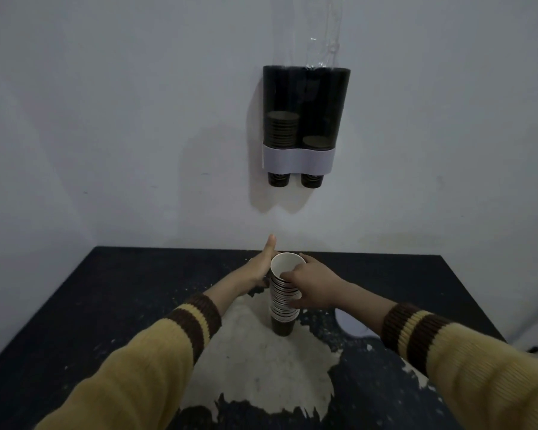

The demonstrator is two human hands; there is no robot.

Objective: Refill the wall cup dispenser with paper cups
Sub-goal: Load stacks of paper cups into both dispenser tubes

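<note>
A tall stack of paper cups (283, 318) stands upright on the black table (106, 290), mouth up, white inside with dark rims. My right hand (311, 285) grips the upper part of the stack from the right. My left hand (261, 265) presses against its left side, thumb pointing up. On the wall above hangs the dark twin-tube cup dispenser (306, 97). Its left tube holds a short stack of cups (282, 128); the right tube holds a lower one (317, 141). One cup bottom pokes out under each tube.
A white band (297, 159) wraps the dispenser's base. A clear plastic sleeve (326, 32) hangs from the wall above its open top. The table's black coating is worn to a pale patch (261, 367) around the stack. A white object (348, 322) lies under my right wrist.
</note>
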